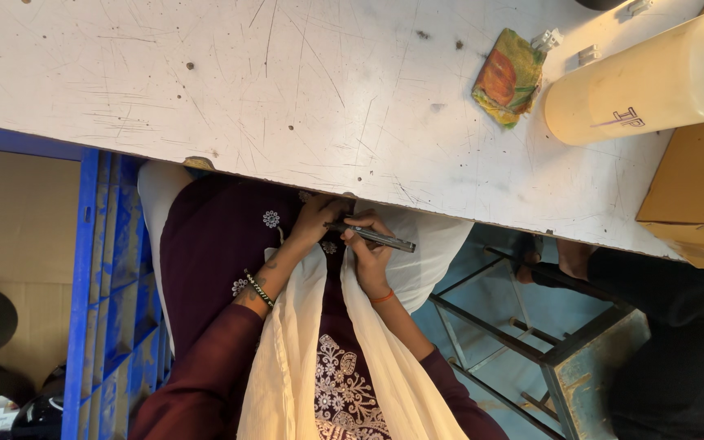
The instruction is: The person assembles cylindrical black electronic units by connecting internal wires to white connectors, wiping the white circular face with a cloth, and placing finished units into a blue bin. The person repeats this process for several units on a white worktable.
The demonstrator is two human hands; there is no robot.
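Note:
Both my hands rest in my lap just under the edge of the scratched white table [287, 90]. My right hand [368, 248] grips a slim dark pen-like tool [380, 238] that points to the right. My left hand [318, 218] touches the tool's left end with its fingertips. Under the hands lie my maroon embroidered clothing [213, 244] and a cream scarf [287, 358]. A beaded band sits on my left wrist and an orange band on my right.
On the table lie a crumpled orange-green packet [507, 77], a cream plastic bottle [645, 81] on its side and small white clips [547, 39]. A cardboard box [698, 195] is at right, a blue crate [107, 301] at left, a metal stool frame [564, 358] and another person's foot [568, 257] lower right.

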